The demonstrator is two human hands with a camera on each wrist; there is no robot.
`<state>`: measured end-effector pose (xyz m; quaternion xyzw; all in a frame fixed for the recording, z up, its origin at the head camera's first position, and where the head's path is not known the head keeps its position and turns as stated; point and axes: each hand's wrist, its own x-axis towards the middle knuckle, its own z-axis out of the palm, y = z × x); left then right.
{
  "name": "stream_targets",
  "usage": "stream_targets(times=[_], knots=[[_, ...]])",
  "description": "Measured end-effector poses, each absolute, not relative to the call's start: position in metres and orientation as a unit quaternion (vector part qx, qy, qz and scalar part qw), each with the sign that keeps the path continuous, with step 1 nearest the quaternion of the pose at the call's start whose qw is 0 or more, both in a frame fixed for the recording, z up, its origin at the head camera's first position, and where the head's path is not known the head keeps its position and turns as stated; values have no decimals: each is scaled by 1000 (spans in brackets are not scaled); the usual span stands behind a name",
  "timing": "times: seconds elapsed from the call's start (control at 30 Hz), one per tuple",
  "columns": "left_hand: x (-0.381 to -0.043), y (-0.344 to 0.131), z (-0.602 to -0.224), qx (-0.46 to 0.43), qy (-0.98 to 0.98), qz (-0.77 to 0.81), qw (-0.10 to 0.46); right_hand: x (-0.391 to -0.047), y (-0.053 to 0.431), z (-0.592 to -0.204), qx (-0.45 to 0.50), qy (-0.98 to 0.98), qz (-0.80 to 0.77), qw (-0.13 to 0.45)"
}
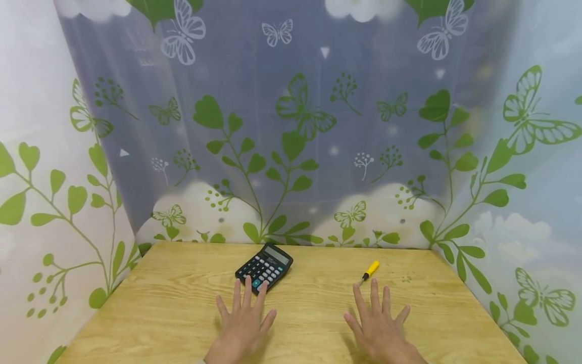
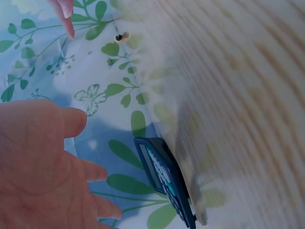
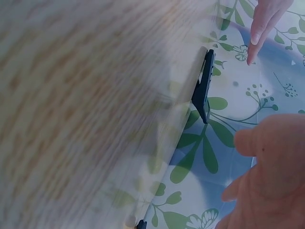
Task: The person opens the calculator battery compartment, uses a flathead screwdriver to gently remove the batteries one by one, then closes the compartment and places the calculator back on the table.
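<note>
A black desk calculator (image 1: 265, 268) with a grey display lies on the wooden table, just beyond the fingertips of my left hand (image 1: 243, 323). That hand has its fingers straight and spread, and it holds nothing. To the right lies a small screwdriver (image 1: 372, 269) with a yellow and black handle, its shaft toward my right hand (image 1: 381, 328). The right hand also has spread, straight fingers and nothing in its grasp. In the left wrist view the calculator (image 2: 164, 181) stands apart from the palm; the right wrist view shows the calculator (image 3: 205, 88) side-on.
The light wooden table (image 1: 309, 313) reaches back to a grey-blue curtain (image 1: 254, 126) printed with green leaves and butterflies. Similar printed sheets hang at the left (image 1: 54, 167) and at the right (image 1: 532, 187) of the table.
</note>
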<state>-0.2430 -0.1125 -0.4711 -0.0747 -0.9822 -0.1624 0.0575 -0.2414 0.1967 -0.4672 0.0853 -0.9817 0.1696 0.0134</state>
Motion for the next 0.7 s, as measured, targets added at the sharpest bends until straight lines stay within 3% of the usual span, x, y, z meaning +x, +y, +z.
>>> stream_targets(times=[0.7], knots=[[-248, -110, -474, -80, -981, -162, 64, -243, 198, -470, 89, -982, 167, 25]])
